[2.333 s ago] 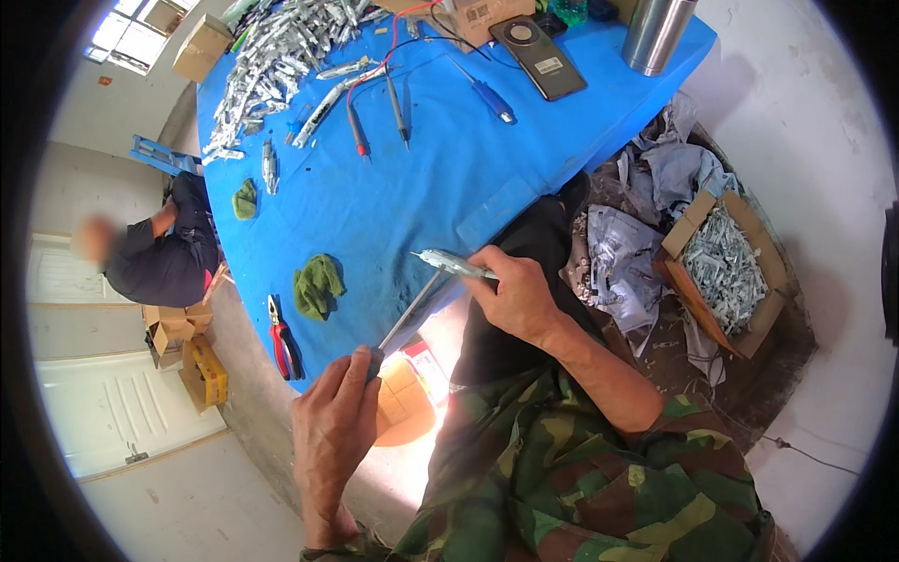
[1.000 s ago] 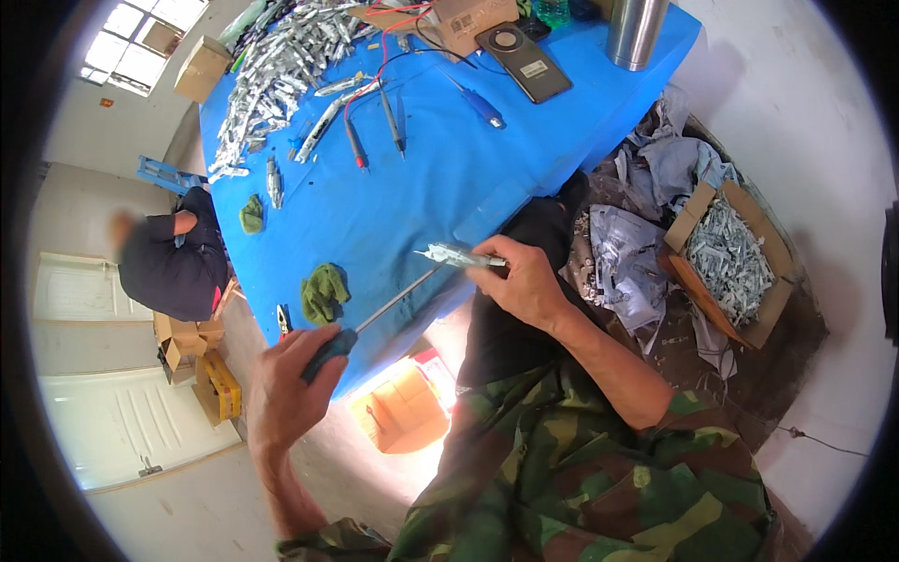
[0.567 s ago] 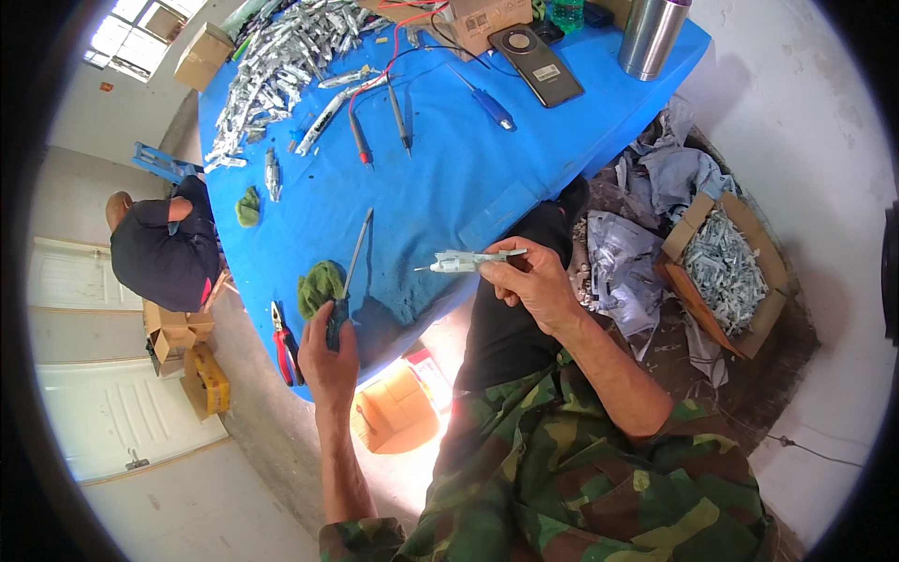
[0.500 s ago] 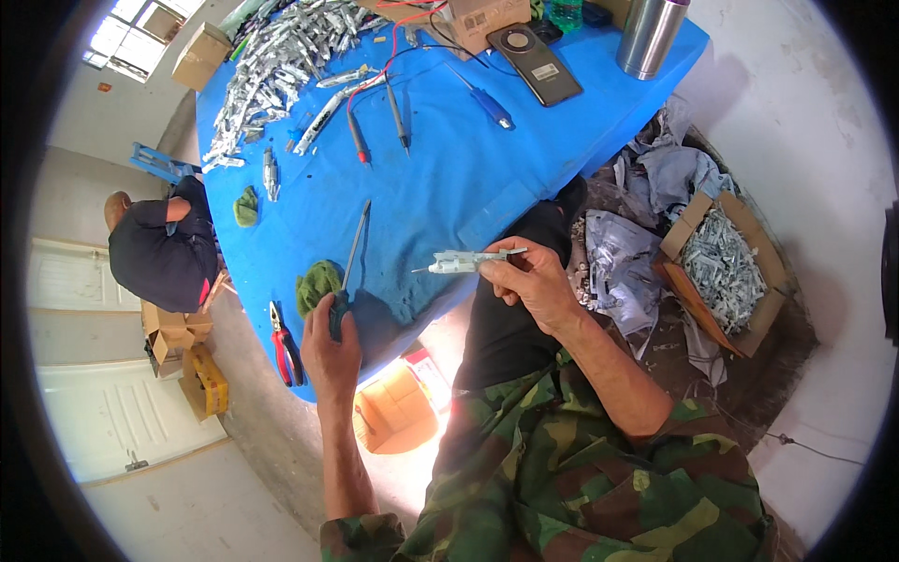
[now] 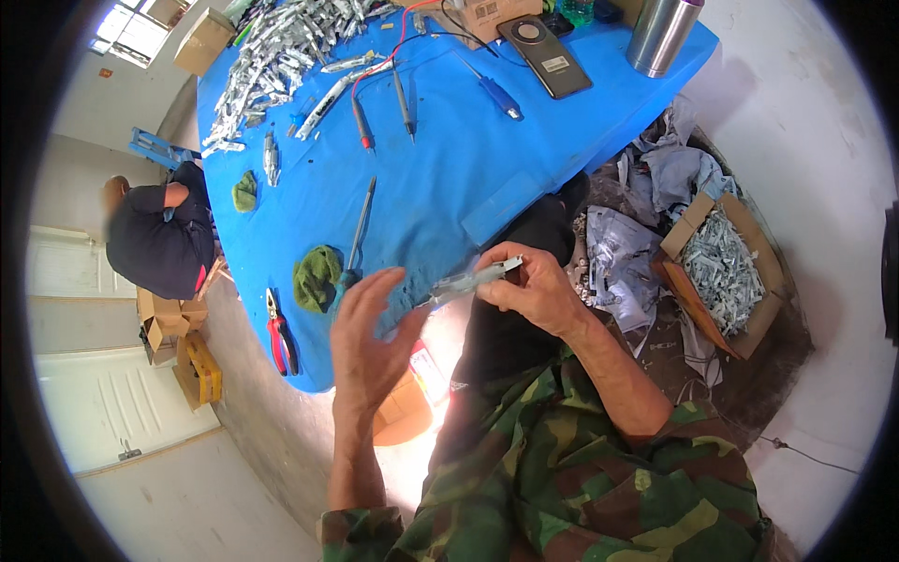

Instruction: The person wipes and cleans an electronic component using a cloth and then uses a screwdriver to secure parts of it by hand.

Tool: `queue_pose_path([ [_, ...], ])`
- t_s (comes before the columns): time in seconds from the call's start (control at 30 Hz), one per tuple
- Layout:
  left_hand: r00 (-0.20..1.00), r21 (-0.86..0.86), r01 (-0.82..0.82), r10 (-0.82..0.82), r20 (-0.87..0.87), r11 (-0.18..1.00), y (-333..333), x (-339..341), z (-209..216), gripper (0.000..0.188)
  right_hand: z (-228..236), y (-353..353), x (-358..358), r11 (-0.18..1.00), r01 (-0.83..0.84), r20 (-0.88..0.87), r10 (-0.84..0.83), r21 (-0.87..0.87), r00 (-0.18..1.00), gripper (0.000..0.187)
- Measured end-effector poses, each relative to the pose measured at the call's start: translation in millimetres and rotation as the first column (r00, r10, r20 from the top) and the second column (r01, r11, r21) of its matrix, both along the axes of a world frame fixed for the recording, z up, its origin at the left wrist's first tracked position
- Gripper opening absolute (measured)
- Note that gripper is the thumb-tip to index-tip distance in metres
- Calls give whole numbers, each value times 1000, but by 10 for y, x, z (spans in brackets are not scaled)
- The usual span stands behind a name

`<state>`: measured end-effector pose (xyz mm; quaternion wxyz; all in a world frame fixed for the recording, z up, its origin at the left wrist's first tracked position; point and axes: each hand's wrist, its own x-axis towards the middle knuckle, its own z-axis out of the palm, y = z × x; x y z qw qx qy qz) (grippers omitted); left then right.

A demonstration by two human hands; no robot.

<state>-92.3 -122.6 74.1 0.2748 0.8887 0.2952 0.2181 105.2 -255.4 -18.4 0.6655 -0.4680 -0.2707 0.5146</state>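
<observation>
My right hand (image 5: pixel 541 295) pinches a slim whitish-silver part (image 5: pixel 461 283) by its right end, above my lap at the table's near edge. The part's left end points toward my left hand (image 5: pixel 361 337), which is open, thumb and fingers apart, with nothing in it. Just beyond that hand a screwdriver (image 5: pixel 361 225) lies on the blue cover, shaft pointing away and handle partly hidden by my fingers. A crumpled green cloth (image 5: pixel 316 278) rests beside its handle. Red-and-black pliers (image 5: pixel 281 335) lie to the left, at the table edge.
A heap of silvery parts (image 5: pixel 272 66) covers the far left of the blue table (image 5: pixel 440 178). Test probes (image 5: pixel 405 103), a blue screwdriver (image 5: pixel 501 96), a phone (image 5: pixel 545 58) and a steel tumbler (image 5: pixel 663 37) lie or stand beyond. At right is a filled carton (image 5: pixel 721 267). A person (image 5: pixel 161 229) sits at left.
My left hand has let go of the screwdriver, which now lies on the table, and moved right toward the part. The part, still in my right hand, has tilted, its left end lower.
</observation>
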Motion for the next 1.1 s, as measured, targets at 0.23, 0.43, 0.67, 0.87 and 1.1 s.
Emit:
queue_pose_path([
  [0.23, 995, -402, 76, -93, -23, 913, -121, 80, -133, 33, 113, -75, 12, 997, -72, -31, 73, 27, 997, 27],
  [0.43, 971, -670, -17, 173, 167, 742, -359, 101, -278, 26, -23, -104, -129, 993, -24, -199, 47, 117, 979, 44],
  [0.67, 915, -787, 35, 296, 273, 616, -538, 135, -472, 24, -52, -129, -252, 991, 18, -175, 5, 130, 985, 42],
  [0.87, 970, -664, 4, 159, 185, 748, -570, 101, -444, 24, -41, -144, -232, 995, -9, -173, 26, 96, 985, 40],
  [1.1, 995, -497, -13, 61, 81, 868, -606, 79, -425, 22, 60, -178, -212, 998, -25, -66, 30, 64, 997, 37],
])
